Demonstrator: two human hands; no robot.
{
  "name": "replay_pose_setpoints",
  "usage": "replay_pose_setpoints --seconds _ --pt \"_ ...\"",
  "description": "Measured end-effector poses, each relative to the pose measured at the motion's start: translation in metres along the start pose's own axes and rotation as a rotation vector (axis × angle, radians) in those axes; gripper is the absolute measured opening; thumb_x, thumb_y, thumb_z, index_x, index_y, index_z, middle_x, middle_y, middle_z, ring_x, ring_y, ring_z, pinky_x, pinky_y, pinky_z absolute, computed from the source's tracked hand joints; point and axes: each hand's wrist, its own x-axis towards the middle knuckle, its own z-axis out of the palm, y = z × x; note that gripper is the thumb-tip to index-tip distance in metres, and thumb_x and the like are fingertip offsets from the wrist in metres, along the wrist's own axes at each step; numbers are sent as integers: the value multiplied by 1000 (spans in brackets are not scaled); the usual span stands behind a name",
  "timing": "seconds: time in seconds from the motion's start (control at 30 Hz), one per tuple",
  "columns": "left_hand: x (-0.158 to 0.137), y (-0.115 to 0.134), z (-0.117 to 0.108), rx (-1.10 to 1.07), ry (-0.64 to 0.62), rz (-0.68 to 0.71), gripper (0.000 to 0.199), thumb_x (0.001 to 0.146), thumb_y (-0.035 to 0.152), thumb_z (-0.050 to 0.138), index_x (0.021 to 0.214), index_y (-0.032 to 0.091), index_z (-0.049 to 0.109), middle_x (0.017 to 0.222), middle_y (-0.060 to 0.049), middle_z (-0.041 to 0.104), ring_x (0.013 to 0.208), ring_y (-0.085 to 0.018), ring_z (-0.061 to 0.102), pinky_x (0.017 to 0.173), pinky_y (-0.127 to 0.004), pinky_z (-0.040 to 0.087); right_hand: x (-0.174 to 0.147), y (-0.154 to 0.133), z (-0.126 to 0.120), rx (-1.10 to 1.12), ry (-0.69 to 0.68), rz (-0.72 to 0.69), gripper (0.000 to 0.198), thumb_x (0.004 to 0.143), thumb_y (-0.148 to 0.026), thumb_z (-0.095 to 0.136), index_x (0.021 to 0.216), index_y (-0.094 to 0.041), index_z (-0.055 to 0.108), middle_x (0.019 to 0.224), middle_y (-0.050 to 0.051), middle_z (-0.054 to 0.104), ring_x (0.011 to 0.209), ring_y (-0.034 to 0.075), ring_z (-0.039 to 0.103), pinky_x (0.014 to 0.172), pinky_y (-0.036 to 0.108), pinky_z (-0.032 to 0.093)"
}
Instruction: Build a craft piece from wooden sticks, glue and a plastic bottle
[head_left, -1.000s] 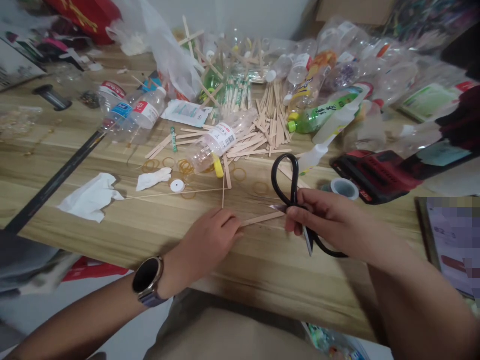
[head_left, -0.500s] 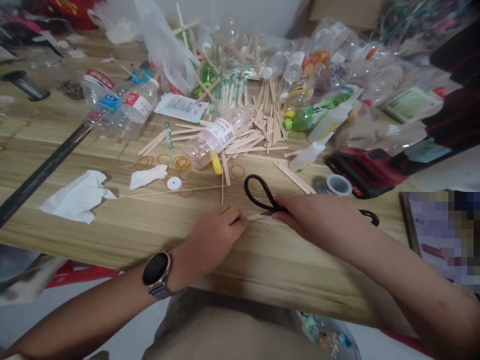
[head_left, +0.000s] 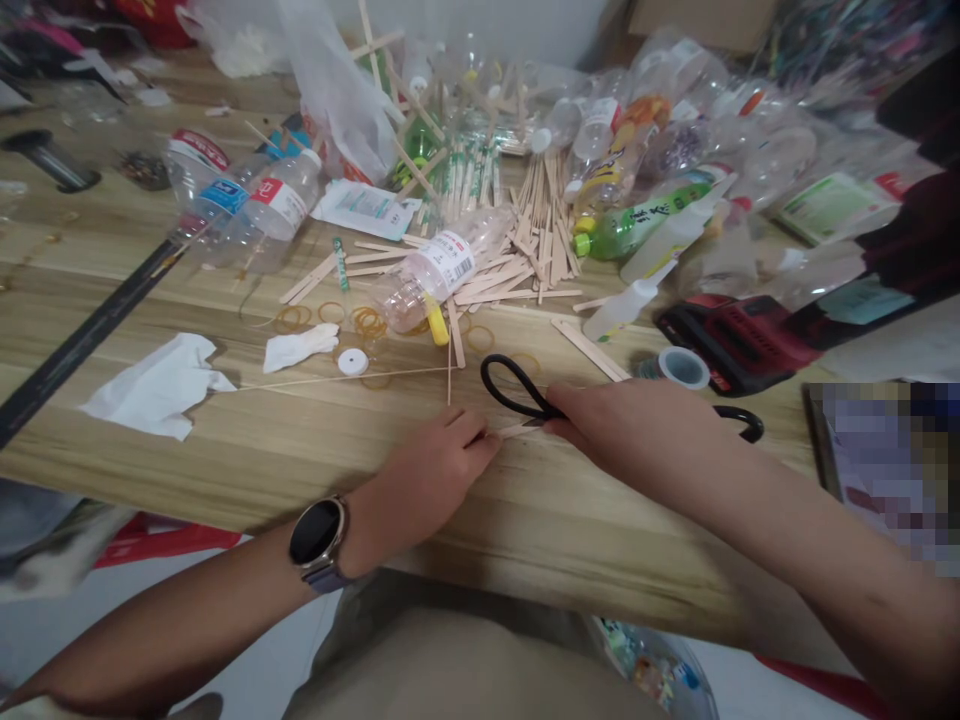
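My left hand (head_left: 424, 485), with a watch (head_left: 318, 532) on its wrist, rests low over the table, its fingertips closed on a thin wooden stick (head_left: 513, 431). My right hand (head_left: 626, 425) is wrapped round black-handled scissors (head_left: 534, 410). One handle loop sticks out to the left of the fist, part of the other to its right. The scissors' blade touches or overlaps the stick's right end; the rest of the blades is hidden. Just beyond my left fingers, a narrow strip (head_left: 449, 382) points away, and a long thin skewer (head_left: 345, 379) lies to the left.
A clear bottle (head_left: 442, 265) lies on loose wooden sticks (head_left: 551, 230). Rubber bands (head_left: 369, 322), white gloves (head_left: 161, 385) and a tape roll (head_left: 679, 368) are around. At right stands a red-black power tool (head_left: 731, 340); several bottles crowd the back of the wooden table (head_left: 225, 470).
The whole view has shifted slightly. Both hands keep almost the same pose, and the scissors' visible loop sits marginally further left, against the stick as before.
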Motion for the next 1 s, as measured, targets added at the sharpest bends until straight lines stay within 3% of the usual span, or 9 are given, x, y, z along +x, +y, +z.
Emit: replay_pose_setpoints --seconds 0.37,0.63,0.8,0.9,1.0 --pt "-1 -1 2 -5 16 -1 31 100 12 34 99 13 65 94 -6 61 87 -18 56 77 -31 51 1 -3 -4 -21 -15 -38 15 93 -24 50 95 -23 65 63 6 71 55 26 68 45 29 27" --pt "-3 0 8 -17 34 -61 26 101 18 37 106 17 62 101 -7 64 96 -20 58 85 -36 51 10 -7 -23 -86 -23 -208 24 87 -6 53 87 -23 69 60 9 69 61 28 69 52 33 38" --pt "-15 7 -1 210 30 93 30 99 13 34 115 13 60 103 -11 66 92 -23 61 78 -37 54 22 -11 -39 -97 -40 -348 29 79 5 56 79 -21 70 66 7 71 74 28 71 59 34 42" --pt "-21 16 -6 267 17 165 32 96 7 33 116 8 59 105 -14 67 94 -25 62 80 -39 55 25 -15 -44 -24 -53 -347 32 73 9 60 62 -21 64 62 3 68 76 24 70 65 34 43" --pt "-21 25 -4 284 -22 213 29 96 8 38 114 7 60 110 -16 67 101 -26 62 87 -39 54 30 -16 -44 201 50 -268 39 64 12 65 45 -20 52 53 -2 62 73 20 69 68 32 43"
